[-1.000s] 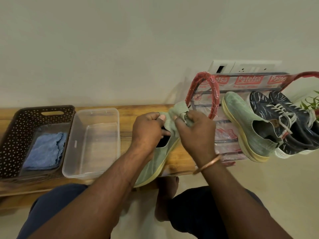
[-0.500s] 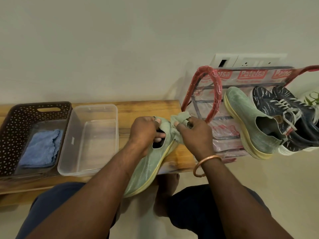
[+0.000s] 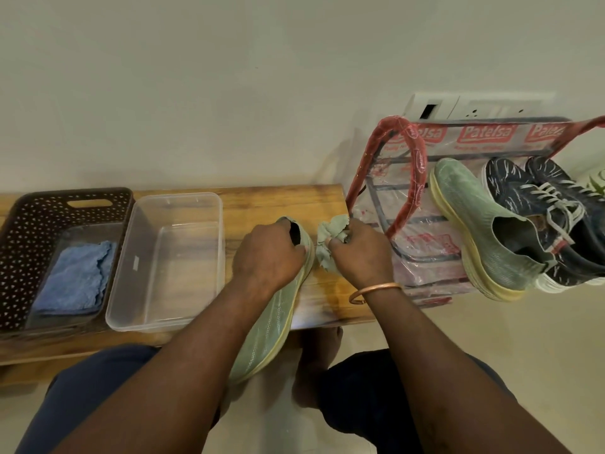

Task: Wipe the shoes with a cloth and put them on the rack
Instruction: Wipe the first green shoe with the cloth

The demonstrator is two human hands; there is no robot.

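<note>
Left hand (image 3: 268,257) was clamped on the shoe (image 3: 275,329) at the collar, fingers curled over the opening. Right hand (image 3: 358,255) was bunched round the cloth (image 3: 327,244), bangle (image 3: 373,291) on that wrist. Hands sat close, not touching. Cloth lay just beside the shoe's collar at the sole edge; contact not certain.

Edges: shoe's heel end was over the tabletop (image 3: 262,201), and the toe ran past the near edge toward the person's lap. Right hand sat near the tabletop's right end, with the rack (image 3: 407,165) just beyond it. Open wood showed behind the hands up to the wall (image 3: 229,77). Left of the left hand was a clear tub (image 3: 176,196), then a brown basket (image 3: 29,231) right beside it, with a blue cloth (image 3: 73,280) lying inside.

Rack stood off the tabletop's right end, against the wall, red frame in printed plastic wrap. On it: second green shoe (image 3: 474,224), then a dark pair (image 3: 530,194) to its right, toes toward the wall. Socket plate (image 3: 474,106) was on the wall above the rack. Pale floor (image 3: 491,355) below, with a bare foot (image 3: 317,371) between the knees.

Shoe: pale green knit upper, yellowish sole turned right, dark lining at the opening. Cloth: pale green, crumpled.
</note>
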